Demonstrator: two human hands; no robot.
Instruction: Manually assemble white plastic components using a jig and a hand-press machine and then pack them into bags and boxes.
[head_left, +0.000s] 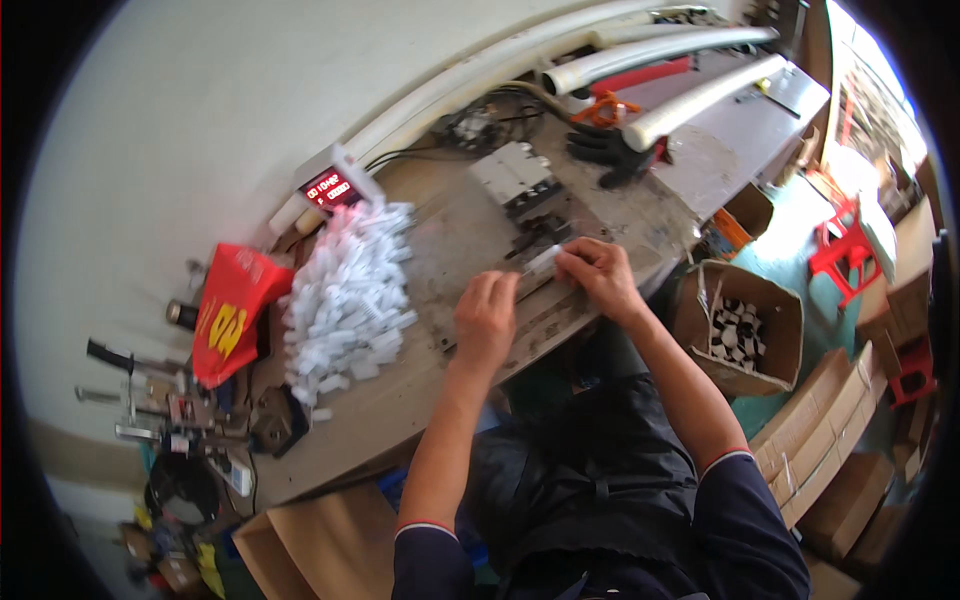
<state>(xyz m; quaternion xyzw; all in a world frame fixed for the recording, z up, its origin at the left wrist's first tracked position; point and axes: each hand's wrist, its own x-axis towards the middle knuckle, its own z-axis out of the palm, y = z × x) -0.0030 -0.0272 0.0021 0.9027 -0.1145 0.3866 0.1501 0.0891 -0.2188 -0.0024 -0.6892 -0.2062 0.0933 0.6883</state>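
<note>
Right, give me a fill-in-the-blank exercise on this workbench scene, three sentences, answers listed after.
1. The heap of small plastic pieces to the left of the left hand is ____ in colour.
2. The right hand pinches one small white piece above the ____ workbench.
3. The cardboard box on the floor to the person's right holds black and ____ parts.

Missing words: white; wooden; white

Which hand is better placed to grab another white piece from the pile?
Left, probably. The left hand lies nearer the white pile and looks free; the right hand pinches a small white piece.
</note>
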